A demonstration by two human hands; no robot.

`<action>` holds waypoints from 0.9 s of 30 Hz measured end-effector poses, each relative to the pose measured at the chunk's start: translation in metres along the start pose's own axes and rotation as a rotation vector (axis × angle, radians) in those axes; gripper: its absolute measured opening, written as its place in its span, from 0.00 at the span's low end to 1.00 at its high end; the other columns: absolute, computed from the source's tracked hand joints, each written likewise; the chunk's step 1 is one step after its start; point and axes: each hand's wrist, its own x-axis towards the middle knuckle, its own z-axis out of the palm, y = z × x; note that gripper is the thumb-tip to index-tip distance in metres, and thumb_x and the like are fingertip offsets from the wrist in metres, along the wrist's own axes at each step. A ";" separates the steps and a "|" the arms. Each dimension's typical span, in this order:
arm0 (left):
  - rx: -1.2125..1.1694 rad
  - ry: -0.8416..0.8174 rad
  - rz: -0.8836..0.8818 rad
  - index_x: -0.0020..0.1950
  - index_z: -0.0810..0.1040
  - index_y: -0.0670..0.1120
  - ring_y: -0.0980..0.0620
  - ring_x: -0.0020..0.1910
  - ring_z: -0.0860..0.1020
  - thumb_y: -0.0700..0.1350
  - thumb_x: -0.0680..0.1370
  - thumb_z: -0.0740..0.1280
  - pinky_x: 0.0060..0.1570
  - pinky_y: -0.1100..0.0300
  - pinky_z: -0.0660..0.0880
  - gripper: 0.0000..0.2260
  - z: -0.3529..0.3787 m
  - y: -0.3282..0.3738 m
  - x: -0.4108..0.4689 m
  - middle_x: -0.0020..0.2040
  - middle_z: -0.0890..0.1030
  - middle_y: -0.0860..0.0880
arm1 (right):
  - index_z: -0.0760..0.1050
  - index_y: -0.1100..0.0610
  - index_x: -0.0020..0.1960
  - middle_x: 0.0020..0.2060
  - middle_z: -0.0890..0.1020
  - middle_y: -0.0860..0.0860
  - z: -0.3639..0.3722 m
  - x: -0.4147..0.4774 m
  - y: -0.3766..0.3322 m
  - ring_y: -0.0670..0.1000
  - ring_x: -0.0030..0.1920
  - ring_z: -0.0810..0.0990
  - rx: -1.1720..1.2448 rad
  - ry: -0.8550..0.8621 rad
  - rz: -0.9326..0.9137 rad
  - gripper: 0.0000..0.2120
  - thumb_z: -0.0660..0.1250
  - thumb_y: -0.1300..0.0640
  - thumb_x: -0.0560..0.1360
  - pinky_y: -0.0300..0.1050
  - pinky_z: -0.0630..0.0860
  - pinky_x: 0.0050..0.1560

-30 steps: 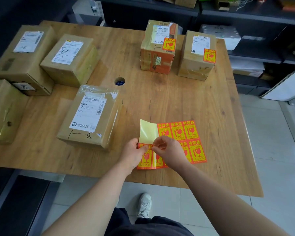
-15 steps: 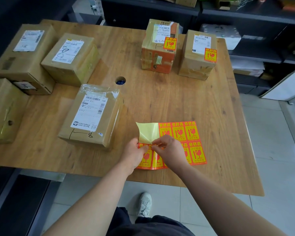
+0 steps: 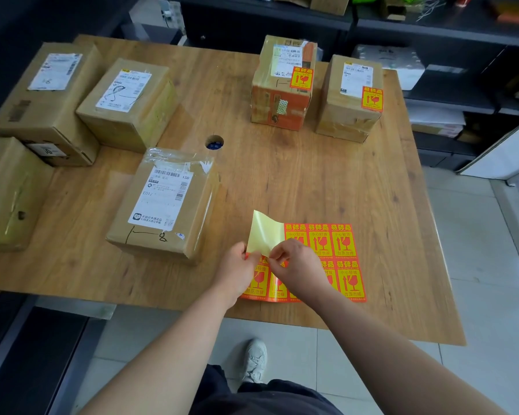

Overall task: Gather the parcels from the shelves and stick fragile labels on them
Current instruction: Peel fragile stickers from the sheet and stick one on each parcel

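A sheet of orange-and-yellow fragile labels (image 3: pixel 339 250) lies near the table's front edge, its bare yellow backing (image 3: pixel 262 235) curling up at the top left. My left hand (image 3: pixel 240 272) pinches the sheet's left edge by the backing. My right hand (image 3: pixel 297 265) pinches at a label on the sheet beside it. Just left of the sheet lies a taped brown parcel (image 3: pixel 165 205) without a fragile label. At the back stand two parcels, one (image 3: pixel 283 85) and another (image 3: pixel 352 98), each carrying a fragile label.
Three more unlabelled brown parcels sit on the left: a flat one (image 3: pixel 45 100), a cube (image 3: pixel 129 103) and one at the edge (image 3: pixel 9 193). The wooden table (image 3: pixel 312 175) has a cable hole (image 3: pixel 214 142). Dark shelves (image 3: pixel 432 34) stand behind.
The curled yellow backing has shifted slightly while both hands keep working at the same spot on the sheet. The parcels have not moved.
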 end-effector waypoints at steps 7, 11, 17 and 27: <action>0.064 0.000 -0.011 0.46 0.77 0.42 0.55 0.28 0.74 0.50 0.81 0.58 0.31 0.58 0.68 0.14 -0.006 0.002 0.001 0.32 0.76 0.47 | 0.77 0.52 0.47 0.37 0.79 0.41 0.002 -0.002 -0.002 0.42 0.38 0.79 0.062 -0.012 0.025 0.04 0.68 0.57 0.72 0.43 0.80 0.40; 0.051 0.004 -0.005 0.47 0.78 0.43 0.49 0.35 0.81 0.51 0.81 0.58 0.36 0.56 0.73 0.14 -0.009 0.003 0.001 0.38 0.81 0.43 | 0.80 0.53 0.53 0.40 0.81 0.44 0.002 -0.001 -0.004 0.43 0.40 0.79 0.062 -0.038 0.017 0.09 0.67 0.56 0.74 0.41 0.78 0.42; 0.062 0.015 0.013 0.47 0.78 0.41 0.44 0.37 0.79 0.50 0.81 0.58 0.36 0.54 0.72 0.14 -0.008 0.002 0.002 0.42 0.82 0.38 | 0.81 0.53 0.44 0.39 0.81 0.45 0.000 -0.001 -0.006 0.43 0.39 0.79 0.074 -0.032 0.013 0.03 0.68 0.56 0.73 0.44 0.79 0.41; 0.327 0.171 0.086 0.38 0.75 0.33 0.46 0.30 0.72 0.44 0.79 0.62 0.29 0.58 0.61 0.16 -0.018 0.003 0.015 0.32 0.76 0.39 | 0.78 0.49 0.38 0.35 0.80 0.42 -0.010 -0.016 -0.002 0.41 0.39 0.79 0.152 -0.118 0.019 0.05 0.70 0.58 0.70 0.43 0.79 0.43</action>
